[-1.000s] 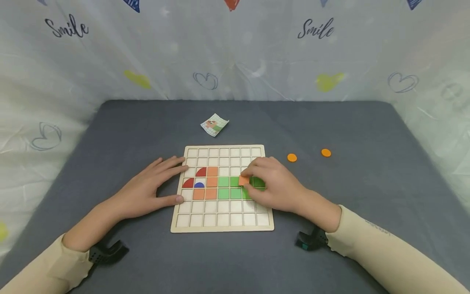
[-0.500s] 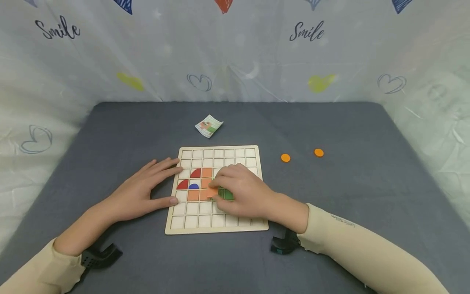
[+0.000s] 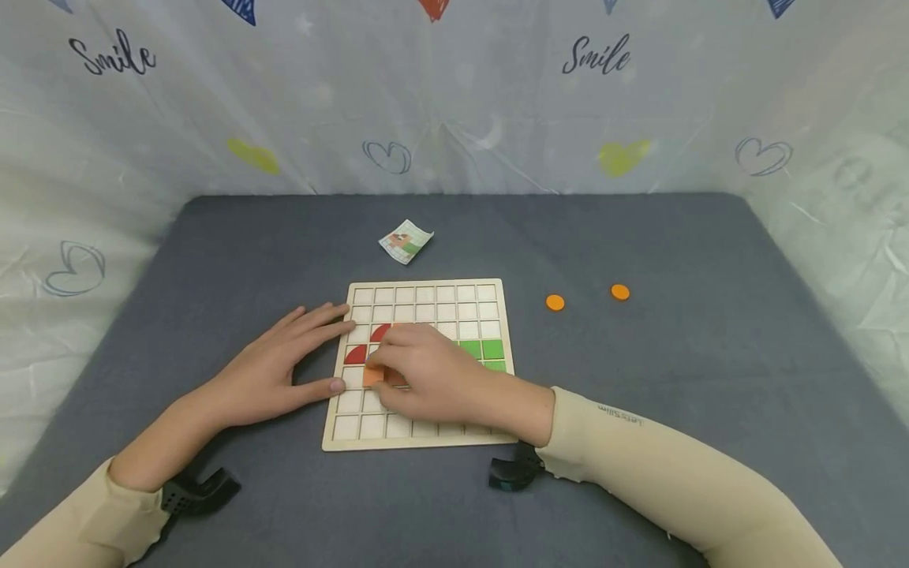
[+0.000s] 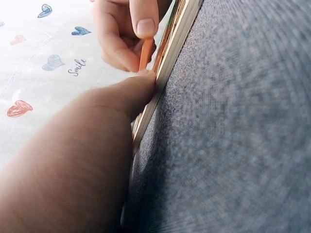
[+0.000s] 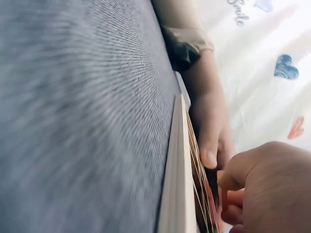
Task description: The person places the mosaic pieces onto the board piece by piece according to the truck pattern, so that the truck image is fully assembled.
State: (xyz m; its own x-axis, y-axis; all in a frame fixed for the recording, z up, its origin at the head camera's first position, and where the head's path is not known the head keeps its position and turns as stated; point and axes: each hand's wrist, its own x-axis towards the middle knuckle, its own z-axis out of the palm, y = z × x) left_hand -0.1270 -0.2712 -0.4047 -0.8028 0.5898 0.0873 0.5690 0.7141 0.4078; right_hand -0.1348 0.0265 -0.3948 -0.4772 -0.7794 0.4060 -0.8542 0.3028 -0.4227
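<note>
A square wooden grid board (image 3: 346, 427) lies on the table, its cells partly filled with coloured tiles. My right hand (image 3: 433, 375) pinches an orange square tile (image 3: 372, 377) between thumb and fingers, over the left part of the board. In the left wrist view that orange tile (image 4: 145, 54) stands on edge, tilted to the board. Red quarter-circle tiles (image 3: 356, 355) show beside the fingers, and green tiles (image 3: 492, 349) on the right. My hand hides the tiles between. Against the board's left edge, my left hand (image 3: 266, 375) rests with its fingers spread.
Two orange discs (image 3: 555, 303) lie apart on the grey table (image 3: 675, 371), to the right of the board. A small card with a printed coloured pattern (image 3: 405, 241) sits behind the board. A white printed curtain (image 3: 454, 95) hangs beyond the table's far edge.
My right hand has travelled left across the board with the orange tile, from the green tiles to the left side. The left hand keeps its place at the board's edge.
</note>
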